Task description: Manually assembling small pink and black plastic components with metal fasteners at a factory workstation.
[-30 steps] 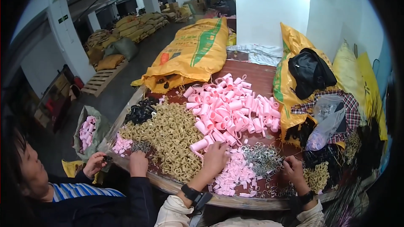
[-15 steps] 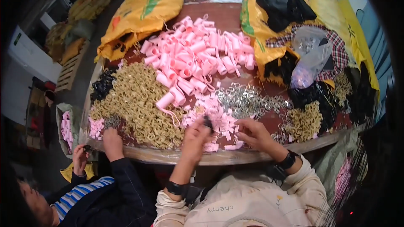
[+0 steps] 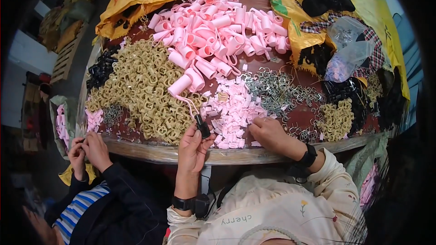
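My left hand (image 3: pixel 190 149) is closed around a small black plastic cylinder (image 3: pixel 202 127), which it holds tilted at the table's near edge. My right hand (image 3: pixel 271 135) has its fingers curled together at the right side of a heap of small flat pink pieces (image 3: pixel 231 109); what is in its fingertips, if anything, is hidden. Left of the pink pieces spreads a large heap of tan plastic buckle-like rings (image 3: pixel 145 88). Bent silvery metal wire hooks (image 3: pixel 270 88) lie just beyond my right hand. Farther back are piled pink tubes with loops (image 3: pixel 213 27).
A co-worker's hands (image 3: pixel 91 150) are together at the table's left end. Orange woven sacks (image 3: pixel 136 2) stand at the back left and right. Black pieces (image 3: pixel 101 70) lie at the left, and a smaller tan heap (image 3: pixel 336 119) at the right. The wooden table edge (image 3: pixel 245 155) runs in front.
My left hand has drawn back toward me and left with the black cylinder, now plainly visible. My right hand has curled its fingers down at the pink pieces. The co-worker's hands came together.
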